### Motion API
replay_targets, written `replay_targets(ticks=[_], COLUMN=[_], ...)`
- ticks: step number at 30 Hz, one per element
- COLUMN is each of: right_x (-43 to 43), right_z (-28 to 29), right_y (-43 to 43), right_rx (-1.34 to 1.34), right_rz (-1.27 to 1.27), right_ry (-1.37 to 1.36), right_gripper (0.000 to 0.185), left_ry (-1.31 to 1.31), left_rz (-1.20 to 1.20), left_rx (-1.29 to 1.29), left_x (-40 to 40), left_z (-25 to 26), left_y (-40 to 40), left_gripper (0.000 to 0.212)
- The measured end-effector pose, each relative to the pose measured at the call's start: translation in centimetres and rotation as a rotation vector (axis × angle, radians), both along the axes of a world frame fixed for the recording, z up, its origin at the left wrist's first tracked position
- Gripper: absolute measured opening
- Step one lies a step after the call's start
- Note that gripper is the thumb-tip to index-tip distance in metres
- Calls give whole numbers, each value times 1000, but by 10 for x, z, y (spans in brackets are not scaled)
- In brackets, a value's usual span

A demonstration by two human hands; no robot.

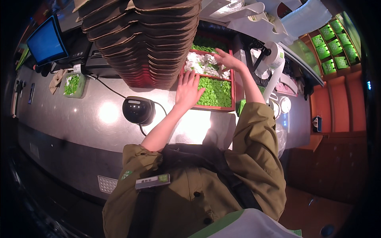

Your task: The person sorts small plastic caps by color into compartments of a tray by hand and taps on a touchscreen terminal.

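A red-rimmed compartment box [233, 92] stands on the metal counter before me. Small flat green pieces [215, 90] fill its near compartment, and white pieces [198, 63] mixed with a few green ones lie in the middle one. More green pieces [205, 44] show at the back. My left hand [189, 90] lies palm down over the box's left side, its fingertips at the white pieces and its thumb over the near green ones. Above the right part of the white pieces is my right hand [228, 61], fingers spread. Neither hand appears to hold anything; whether the right fingertips touch the pieces is unclear.
A tall stack of brown paperboard carriers [143, 44] rises left of the box. A black dome-shaped device [137, 110] with cables sits on the counter [98, 125]. Further left are a tub [73, 86] of green and white pieces and a monitor [47, 40]. Right stands a white roll [273, 55].
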State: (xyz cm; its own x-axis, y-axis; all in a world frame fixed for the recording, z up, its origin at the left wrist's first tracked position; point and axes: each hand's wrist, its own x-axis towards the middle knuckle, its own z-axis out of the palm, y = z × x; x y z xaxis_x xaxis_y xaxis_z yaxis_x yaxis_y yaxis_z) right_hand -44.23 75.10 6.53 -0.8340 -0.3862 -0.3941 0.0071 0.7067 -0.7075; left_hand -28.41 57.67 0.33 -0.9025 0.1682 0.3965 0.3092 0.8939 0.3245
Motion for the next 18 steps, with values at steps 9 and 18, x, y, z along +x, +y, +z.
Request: replay_targets(ticks=[9,18], right_x=[-18,14], right_z=[-28,-40], right_y=[19,-8], right_rx=[298,413], right_rz=[119,4], right_ry=[697,513], right_gripper=[29,19], left_ry=[14,30], left_rz=[-23,-19], left_rx=[17,29], left_x=[1,0], left_z=[4,3], left_y=[0,0], left_gripper=[53,52])
